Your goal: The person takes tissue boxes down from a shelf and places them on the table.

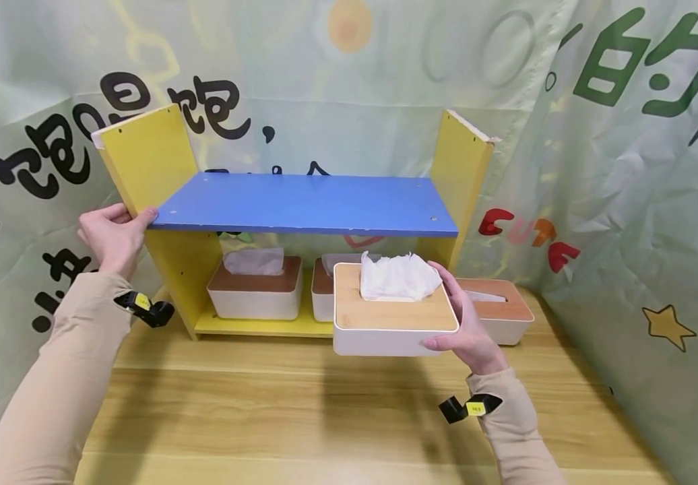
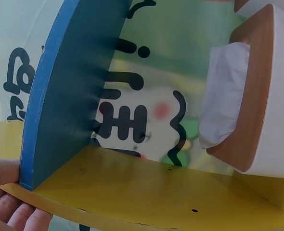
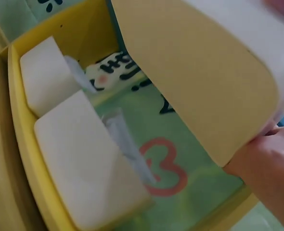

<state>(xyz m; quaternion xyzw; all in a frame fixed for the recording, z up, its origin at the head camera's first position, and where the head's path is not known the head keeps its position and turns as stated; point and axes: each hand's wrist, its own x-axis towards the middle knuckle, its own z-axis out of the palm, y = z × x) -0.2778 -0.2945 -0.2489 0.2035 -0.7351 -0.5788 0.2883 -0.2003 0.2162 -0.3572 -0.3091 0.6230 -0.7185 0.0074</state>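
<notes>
My left hand (image 1: 112,236) grips the left front edge of a yellow and blue shelf (image 1: 312,202). In the left wrist view its thumb lies by the corner of the blue board (image 2: 50,96), with fingers curled round the yellow side panel (image 2: 127,192). My right hand (image 1: 473,330) holds a white tissue box (image 1: 394,342) by its right side, in front of the shelf's lower opening. Its wood-look lid (image 1: 355,310) faces up, and a white tissue (image 1: 397,277) sticks out of it. From the right wrist view, the box's pale underside (image 3: 204,82) shows.
Two tissue boxes with darker lids, a left one (image 1: 255,303) and a partly hidden middle one (image 1: 323,303), stand on the yellow bottom board (image 1: 264,327). Another tissue box (image 1: 500,320) sits right of the shelf on the wooden table (image 1: 252,417). Printed cloth (image 1: 616,202) hangs behind.
</notes>
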